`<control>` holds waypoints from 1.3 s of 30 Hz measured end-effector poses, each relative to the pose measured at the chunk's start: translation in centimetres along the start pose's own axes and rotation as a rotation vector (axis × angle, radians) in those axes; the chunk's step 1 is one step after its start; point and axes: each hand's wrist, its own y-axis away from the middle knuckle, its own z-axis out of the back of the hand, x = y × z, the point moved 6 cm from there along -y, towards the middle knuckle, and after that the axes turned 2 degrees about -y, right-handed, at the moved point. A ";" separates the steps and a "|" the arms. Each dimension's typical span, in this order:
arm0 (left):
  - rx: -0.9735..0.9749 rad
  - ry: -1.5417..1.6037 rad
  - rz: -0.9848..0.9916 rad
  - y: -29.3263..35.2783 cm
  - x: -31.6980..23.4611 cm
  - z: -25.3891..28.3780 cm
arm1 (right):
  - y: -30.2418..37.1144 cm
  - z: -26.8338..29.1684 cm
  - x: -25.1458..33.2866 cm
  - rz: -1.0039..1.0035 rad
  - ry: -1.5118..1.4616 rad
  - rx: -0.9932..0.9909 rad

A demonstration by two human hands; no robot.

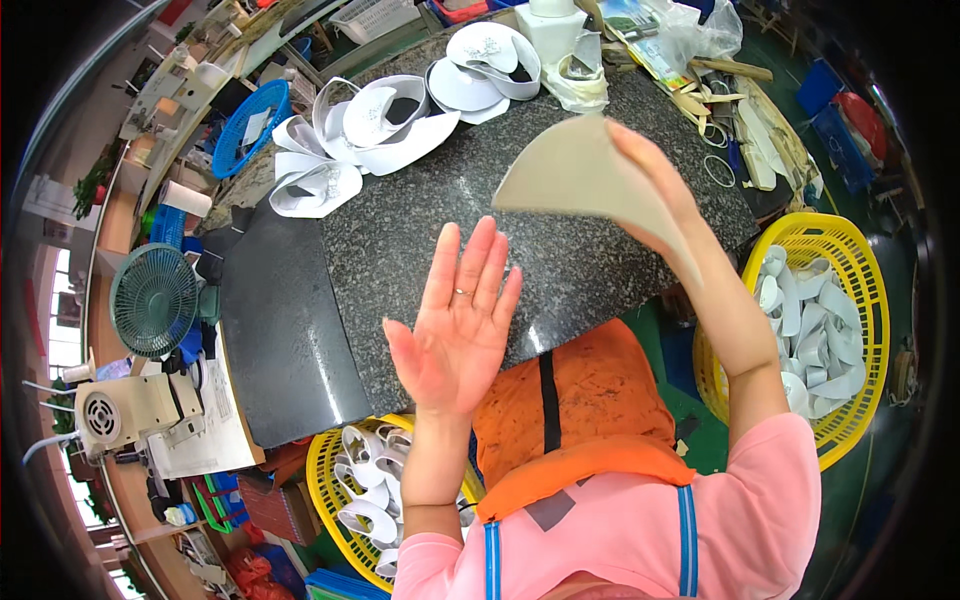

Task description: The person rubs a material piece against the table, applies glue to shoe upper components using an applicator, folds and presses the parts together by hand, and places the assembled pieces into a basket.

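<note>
My right hand (660, 175), raised over the far right of the stone table, grips a curved beige sheet piece (580, 170) by its right edge. The piece is thin, slightly blurred, and bends down along my wrist. My left hand (455, 335) is held palm up above the table's near edge, fingers spread and nothing in it; a ring shows on one finger. Beyond both hands, several white curled pieces (400, 130) with grey printing lie in loops along the far left of the speckled dark stone tabletop (440, 210).
Yellow baskets of white curled pieces stand at the right (870, 300) and near left (330, 490). A white container (550, 35) sits at the back, with scraps and tape rings (718, 170) to its right. A green fan (153, 300) is at left. An orange apron (570, 400) covers my lap.
</note>
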 end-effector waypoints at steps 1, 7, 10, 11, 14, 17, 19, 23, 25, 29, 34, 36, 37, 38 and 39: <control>-0.032 0.069 0.006 -0.1 0.6 0.3 | 0.6 -0.9 -0.5 -0.025 0.118 0.074; -0.241 0.223 -0.025 0.0 4.8 1.2 | 1.4 -4.1 -4.3 0.233 0.858 0.061; -0.189 -0.313 -0.254 0.6 6.1 0.1 | 0.9 -4.9 -4.4 0.425 0.965 -0.019; -0.210 -0.481 -0.317 0.9 6.6 -0.2 | 0.6 -5.1 -4.9 0.352 0.927 -0.007; -0.155 -0.904 -0.406 0.9 7.0 -1.3 | 0.6 -5.9 -4.7 0.321 0.809 -0.022; -0.106 -0.995 -0.530 0.4 6.4 -2.7 | 1.0 -6.3 -3.8 0.423 0.746 -0.046; -0.089 -1.062 -0.541 0.4 6.5 -4.0 | 0.9 -5.6 -3.2 0.511 0.632 -0.179; 0.435 -0.936 -0.126 2.2 11.4 -7.9 | -0.9 -3.5 -1.0 0.750 0.658 -0.383; 0.227 -0.924 -0.210 1.9 10.5 -6.9 | -2.5 -3.3 -0.3 0.719 0.801 -0.330; -0.115 -0.286 -0.207 -1.1 4.0 -1.0 | -3.0 2.6 -0.9 0.123 -0.250 -0.220; -0.117 0.076 -0.123 -1.4 4.3 0.5 | 1.8 0.2 -3.0 0.260 -0.378 0.200; -0.180 0.143 -0.086 -1.3 5.4 0.9 | 2.0 -0.2 -5.5 0.238 0.037 -0.123; -0.221 0.124 -0.160 -0.7 6.0 0.7 | 2.4 -1.3 -5.3 0.374 0.303 -0.112; -0.227 -0.049 -0.158 -0.4 6.6 0.5 | 2.5 -1.6 -5.4 0.391 0.430 -0.215; -0.217 -0.153 -0.179 -0.1 7.0 0.2 | 2.7 -2.1 -5.1 0.447 0.538 -0.252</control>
